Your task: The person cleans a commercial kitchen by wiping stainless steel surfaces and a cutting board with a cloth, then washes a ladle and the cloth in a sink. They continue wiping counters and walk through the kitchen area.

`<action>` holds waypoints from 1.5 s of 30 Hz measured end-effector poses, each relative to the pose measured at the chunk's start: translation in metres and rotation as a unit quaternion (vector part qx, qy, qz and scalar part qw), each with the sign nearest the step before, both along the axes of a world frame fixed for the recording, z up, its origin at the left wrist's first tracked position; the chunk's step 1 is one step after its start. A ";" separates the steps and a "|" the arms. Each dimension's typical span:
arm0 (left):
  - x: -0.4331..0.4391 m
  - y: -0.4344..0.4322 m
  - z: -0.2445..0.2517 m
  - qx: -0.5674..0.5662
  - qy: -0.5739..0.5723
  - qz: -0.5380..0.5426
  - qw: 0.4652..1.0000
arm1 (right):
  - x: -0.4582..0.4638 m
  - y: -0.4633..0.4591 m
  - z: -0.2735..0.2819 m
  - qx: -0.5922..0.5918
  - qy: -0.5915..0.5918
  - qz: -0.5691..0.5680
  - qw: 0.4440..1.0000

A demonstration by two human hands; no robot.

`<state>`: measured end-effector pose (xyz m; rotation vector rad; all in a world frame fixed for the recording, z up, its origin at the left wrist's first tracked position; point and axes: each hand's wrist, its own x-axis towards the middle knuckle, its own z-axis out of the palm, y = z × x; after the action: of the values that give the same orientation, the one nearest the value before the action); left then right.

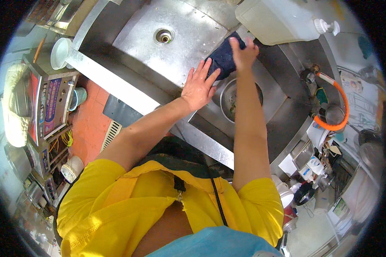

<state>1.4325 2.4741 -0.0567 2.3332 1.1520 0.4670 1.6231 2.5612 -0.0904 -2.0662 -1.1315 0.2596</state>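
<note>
A folded dark navy cloth point(225, 56) lies across the divider between two stainless steel sink basins. My left hand point(199, 85) rests on the cloth's near left end, palm down with fingers spread. At the cloth's right edge is my right hand point(246, 54), slightly blurred, its thumb apart from its fingers; whether it pinches the fabric is unclear. The left basin point(193, 35) has a drain point(163, 36) and scattered bits of food. Under my right forearm, partly hidden, a round metal strainer point(223, 102) with green scraps sits in the right basin point(275, 96).
A large translucent plastic jug point(276, 22) with a white pump stands behind the sink. An orange hose point(343, 106) curves at the right near a green scouring pad point(321, 95). Bottles point(315, 165) crowd the right side. A metal cart point(54, 102) stands on red floor tiles point(93, 99) at the left.
</note>
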 end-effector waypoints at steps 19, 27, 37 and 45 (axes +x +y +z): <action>0.007 0.004 -0.001 0.000 0.085 -0.044 0.995 | -0.010 0.041 0.006 0.108 -0.290 0.160 0.937; 0.007 0.005 -0.007 -0.038 0.098 -0.052 0.993 | -0.052 -0.038 -0.028 0.094 -0.037 0.303 0.948; 0.010 0.010 0.001 -0.014 0.116 -0.063 0.991 | -0.044 -0.008 0.011 -0.090 -0.180 0.135 0.970; 0.013 0.006 -0.003 0.030 0.106 -0.050 0.993 | 0.008 0.047 -0.005 0.050 -0.283 0.294 0.912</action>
<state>1.4457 2.4797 -0.0600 2.5270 1.1224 0.2262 1.6312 2.6084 -0.0950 -1.6967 -2.0703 -0.1312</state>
